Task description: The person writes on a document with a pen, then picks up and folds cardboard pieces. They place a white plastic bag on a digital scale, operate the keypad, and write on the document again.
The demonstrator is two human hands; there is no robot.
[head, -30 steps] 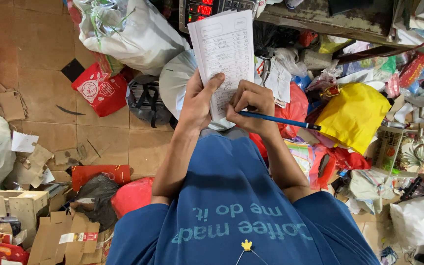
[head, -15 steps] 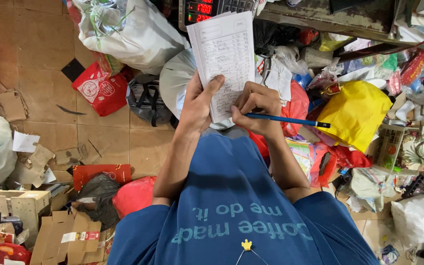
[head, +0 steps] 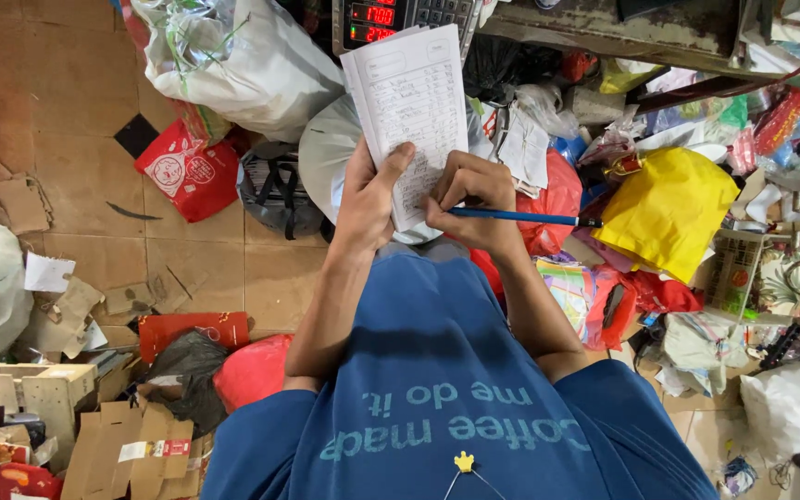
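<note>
Cluttered floor (head: 187, 268); left hand (head: 368, 199) grips notepad (head: 411, 102), right hand (head: 469, 199) grips pen (head: 520, 218).

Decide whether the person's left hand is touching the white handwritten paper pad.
Touching. The head view shows the left hand gripping the white handwritten paper pad, thumb pressed across its lower left face.
</note>
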